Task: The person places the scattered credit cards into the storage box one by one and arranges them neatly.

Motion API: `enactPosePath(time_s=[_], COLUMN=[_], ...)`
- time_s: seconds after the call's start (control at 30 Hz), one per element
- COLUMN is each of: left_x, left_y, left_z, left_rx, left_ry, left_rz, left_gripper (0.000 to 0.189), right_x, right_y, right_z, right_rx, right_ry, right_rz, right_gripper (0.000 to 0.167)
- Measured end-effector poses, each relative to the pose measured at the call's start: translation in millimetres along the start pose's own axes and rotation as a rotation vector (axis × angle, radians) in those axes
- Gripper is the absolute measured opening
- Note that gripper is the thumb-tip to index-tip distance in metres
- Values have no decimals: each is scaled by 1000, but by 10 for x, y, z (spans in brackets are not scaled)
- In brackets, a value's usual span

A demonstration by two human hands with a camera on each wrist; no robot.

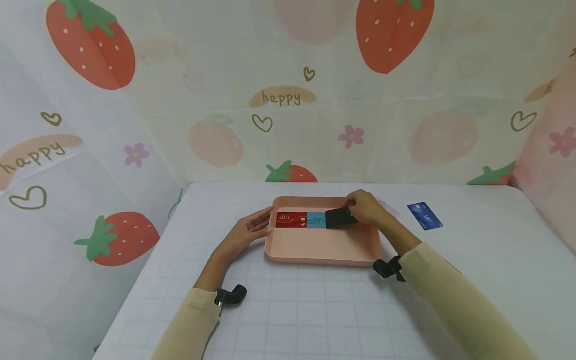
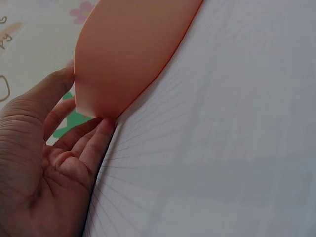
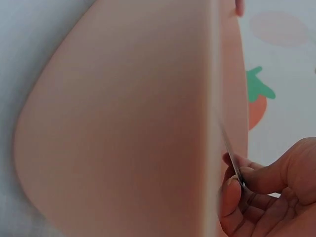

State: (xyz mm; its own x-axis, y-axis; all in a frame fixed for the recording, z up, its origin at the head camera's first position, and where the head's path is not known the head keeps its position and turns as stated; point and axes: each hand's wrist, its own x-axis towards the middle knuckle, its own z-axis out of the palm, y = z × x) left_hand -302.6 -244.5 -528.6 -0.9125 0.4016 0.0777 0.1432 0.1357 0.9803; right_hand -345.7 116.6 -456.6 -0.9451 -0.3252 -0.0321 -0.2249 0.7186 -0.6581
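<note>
In the head view, a pink tray rests on the table with a red VIP card and a light blue card lying side by side in it. My right hand reaches over the tray's far right part and pinches a black card between thumb and fingers, its left edge beside the light blue one. The card shows edge-on in the right wrist view. My left hand grips the tray's left end, fingers against the outer wall; its thumb tip disappears behind the rim in the left wrist view.
A dark blue VIP card lies on the white table, right of the tray. Another pale card is partly hidden behind my right hand. A strawberry-print cloth hangs behind the table and along its sides.
</note>
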Motion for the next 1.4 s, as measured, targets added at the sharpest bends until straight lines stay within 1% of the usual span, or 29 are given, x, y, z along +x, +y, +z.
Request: enactPosePath(time_s=[0.17,0.6,0.93,1.2,1.4], left_x=[14,1,-4,-12,-14], left_y=[-12,1,3,7,12], left_z=[-4,7,7,7,9], left_rx=[-18,-16,-18,-9,-5], left_ry=[2,4,6,9,13], left_rz=[1,-1,-8,-8,-13], left_gripper=[66,66,67,65,65], right_x=[4,8,2,-7,-10], right_y=[-23,-26,-53,-58,-54], right_z=[-1,-9,16,26,39], right_rx=[-43,-112,-158,-206,-235], right_ry=[9,-38,-50,-41,-26], right_rz=[-13,9,28,31,5], right_gripper=[32,35,32,30,20])
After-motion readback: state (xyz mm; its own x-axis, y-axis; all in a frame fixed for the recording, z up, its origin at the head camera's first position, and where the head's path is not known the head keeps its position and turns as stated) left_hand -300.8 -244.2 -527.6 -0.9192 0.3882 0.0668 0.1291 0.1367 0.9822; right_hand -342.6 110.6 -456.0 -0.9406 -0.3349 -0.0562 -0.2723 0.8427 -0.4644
